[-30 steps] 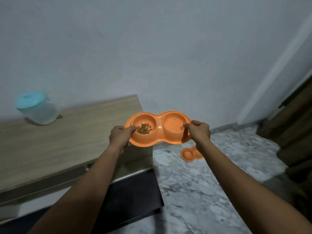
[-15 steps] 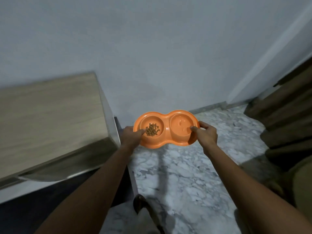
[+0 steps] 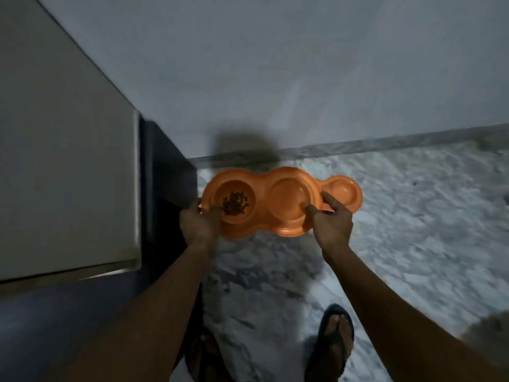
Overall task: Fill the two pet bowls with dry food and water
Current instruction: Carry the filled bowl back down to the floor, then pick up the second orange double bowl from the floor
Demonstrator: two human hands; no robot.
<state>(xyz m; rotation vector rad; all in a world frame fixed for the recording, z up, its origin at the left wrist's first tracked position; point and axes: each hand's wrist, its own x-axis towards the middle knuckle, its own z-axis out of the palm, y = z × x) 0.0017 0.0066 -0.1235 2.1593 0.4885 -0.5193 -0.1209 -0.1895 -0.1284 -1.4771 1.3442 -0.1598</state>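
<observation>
An orange double pet bowl (image 3: 263,186) is held level over the marble floor, close to the wall. Its left cup holds a small heap of brown dry food (image 3: 235,203); its right cup (image 3: 287,195) looks filled with clear liquid. My left hand (image 3: 199,221) grips the left rim, thumb inside the food cup. My right hand (image 3: 332,221) grips the right rim, thumb over the edge. A second orange pet bowl (image 3: 344,192) lies on the floor just behind and right of the held one, partly hidden by it.
A light wooden cabinet top (image 3: 63,161) fills the left, with its dark side panel (image 3: 165,172) beside my left hand. The grey wall and skirting (image 3: 385,143) run behind the bowls. My sandalled feet (image 3: 334,337) stand on the marble floor (image 3: 413,230).
The view has tilted down and I have lowered the bowl toward the floor beside the cabinet. The second bowl on the floor has come back into view behind it. Both grips are unchanged.
</observation>
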